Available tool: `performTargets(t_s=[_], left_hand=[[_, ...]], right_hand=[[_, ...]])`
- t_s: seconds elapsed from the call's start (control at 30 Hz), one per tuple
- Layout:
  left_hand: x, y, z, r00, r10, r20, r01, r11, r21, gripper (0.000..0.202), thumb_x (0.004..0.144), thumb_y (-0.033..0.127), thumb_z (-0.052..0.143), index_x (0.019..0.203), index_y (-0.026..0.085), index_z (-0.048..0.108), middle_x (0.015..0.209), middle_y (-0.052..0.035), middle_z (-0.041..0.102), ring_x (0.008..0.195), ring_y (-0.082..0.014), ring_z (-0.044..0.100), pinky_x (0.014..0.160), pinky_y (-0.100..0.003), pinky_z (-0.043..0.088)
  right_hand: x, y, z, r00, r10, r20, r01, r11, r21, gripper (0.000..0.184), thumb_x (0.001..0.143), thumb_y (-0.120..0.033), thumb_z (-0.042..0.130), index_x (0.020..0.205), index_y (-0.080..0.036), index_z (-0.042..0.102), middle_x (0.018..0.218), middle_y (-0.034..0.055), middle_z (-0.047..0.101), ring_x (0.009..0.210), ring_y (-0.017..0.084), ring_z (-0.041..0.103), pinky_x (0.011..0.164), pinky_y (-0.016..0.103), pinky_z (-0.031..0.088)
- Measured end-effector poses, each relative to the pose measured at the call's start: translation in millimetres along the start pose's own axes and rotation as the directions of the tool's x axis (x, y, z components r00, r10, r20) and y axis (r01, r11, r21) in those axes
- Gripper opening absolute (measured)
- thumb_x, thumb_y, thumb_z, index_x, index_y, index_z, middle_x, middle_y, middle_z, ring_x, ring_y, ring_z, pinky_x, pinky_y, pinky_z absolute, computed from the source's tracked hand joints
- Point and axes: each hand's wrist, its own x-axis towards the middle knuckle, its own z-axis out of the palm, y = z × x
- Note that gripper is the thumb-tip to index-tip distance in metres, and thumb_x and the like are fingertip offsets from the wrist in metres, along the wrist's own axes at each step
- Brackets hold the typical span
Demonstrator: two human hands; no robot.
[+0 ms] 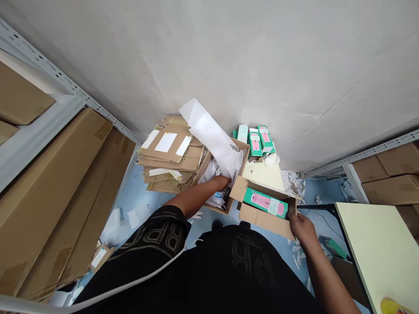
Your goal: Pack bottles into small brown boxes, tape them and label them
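Observation:
My right hand (301,227) grips the right end of an open cardboard box (266,221), fingers partly inside it. In that box lies a green packet (266,203) with a pink bottle-shaped picture. My left hand (223,182) reaches down into a larger open carton (245,161) filled with crumpled white packing material (216,198); its fingers are hidden there. Beside that hand a long white foam sheet (209,131) sticks up out of the carton and leans over its far rim.
Flattened cardboard boxes (173,150) are stacked left of the carton. Several green packets (255,144) stand on a pale surface (266,174) near the wall. Shelves with cartons (65,196) flank both sides. A cream tabletop (376,244) is at right; paper scraps litter the blue floor.

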Motion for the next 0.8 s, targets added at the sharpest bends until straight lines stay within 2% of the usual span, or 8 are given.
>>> performTargets(t_s=[0.13,0.2,0.3,0.4,0.53,0.6,0.67,0.8], left_hand=[[-17.3,5.9,-30.3,0.998,0.054,0.019,-0.056,0.993,0.103,0.063,0.07,0.013,0.075,0.132,0.015,0.065,0.126,-0.0198,0.072,0.113,-0.0337,0.069,0.094,-0.037,0.052],[-33.2,8.1,-54.4,0.996,0.09,0.011,-0.09,0.981,0.174,0.055,0.068,0.01,0.074,0.122,0.015,0.069,0.119,-0.0178,0.074,0.108,-0.0325,0.069,0.09,-0.034,0.051],[-66.0,8.2,-94.7,0.994,0.101,-0.037,-0.093,0.977,0.191,0.034,0.072,0.013,0.07,0.106,0.019,0.072,0.107,-0.0111,0.075,0.095,-0.0273,0.069,0.08,-0.03,0.049],[-105.7,6.0,-131.4,0.991,0.082,-0.106,-0.068,0.989,0.13,0.031,0.076,0.02,0.069,0.107,0.021,0.069,0.104,-0.0065,0.073,0.087,-0.0232,0.067,0.072,-0.028,0.045],[-160.4,11.3,-164.0,0.962,0.159,-0.223,-0.156,0.987,0.032,0.02,0.08,0.028,0.067,0.1,0.022,0.067,0.093,-0.0013,0.07,0.083,-0.019,0.063,0.068,-0.025,0.041],[-181.6,21.6,-168.5,0.944,0.196,-0.266,-0.211,0.977,-0.03,0.019,0.083,0.031,0.066,0.1,0.023,0.066,0.087,0.001,0.068,0.078,-0.017,0.061,0.066,-0.025,0.04],[-192.1,36.9,-162.2,0.918,0.26,-0.299,-0.297,0.951,-0.083,0.018,0.087,0.033,0.065,0.102,0.022,0.066,0.083,0.0025,0.066,0.072,-0.0151,0.059,0.064,-0.024,0.039],[-171.4,73.5,-123.1,0.814,0.472,-0.339,-0.522,0.85,-0.068,0.014,0.093,0.029,0.063,0.105,0.022,0.067,0.094,-0.0001,0.07,0.079,-0.015,0.062,0.072,-0.026,0.044]], right_hand=[[2.0,-3.9,-1.7,1.0,-0.002,-0.005,0.002,1.0,-0.01,0.039,0.089,-0.044,0.048,0.085,-0.019,0.077,0.093,0.0144,0.078,0.092,0.03,0.07,0.068,0.031,0.044],[3.9,-6.9,-3.2,1.0,-0.011,0.006,0.011,1.0,-0.019,0.039,0.089,-0.043,0.047,0.084,-0.019,0.077,0.092,0.0142,0.078,0.091,0.029,0.07,0.067,0.031,0.044],[7.4,-12.4,-5.0,0.999,-0.037,0.019,0.037,0.999,-0.021,0.039,0.09,-0.043,0.046,0.084,-0.019,0.077,0.091,0.0142,0.077,0.089,0.029,0.069,0.067,0.03,0.043],[10.8,-18.2,-5.4,0.999,-0.046,0.012,0.047,0.999,-0.013,0.039,0.09,-0.045,0.047,0.083,-0.02,0.076,0.092,0.0137,0.077,0.089,0.028,0.069,0.066,0.03,0.042],[13.2,-27.0,-4.5,0.998,-0.07,0.005,0.07,0.997,-0.025,0.039,0.09,-0.046,0.046,0.083,-0.019,0.075,0.09,0.0138,0.077,0.088,0.028,0.068,0.065,0.029,0.04],[13.7,-31.9,-4.4,0.997,-0.077,-0.004,0.076,0.996,-0.045,0.039,0.091,-0.044,0.046,0.085,-0.019,0.075,0.091,0.0142,0.076,0.087,0.028,0.068,0.065,0.029,0.039],[13.9,-36.4,-4.8,0.997,-0.077,-0.005,0.076,0.995,-0.068,0.038,0.091,-0.042,0.045,0.086,-0.018,0.074,0.091,0.0144,0.076,0.087,0.027,0.068,0.064,0.029,0.038],[13.2,-41.6,-6.2,0.996,-0.084,-0.005,0.084,0.993,-0.086,0.036,0.092,-0.041,0.046,0.086,-0.018,0.073,0.091,0.0141,0.076,0.087,0.026,0.067,0.063,0.029,0.037]])
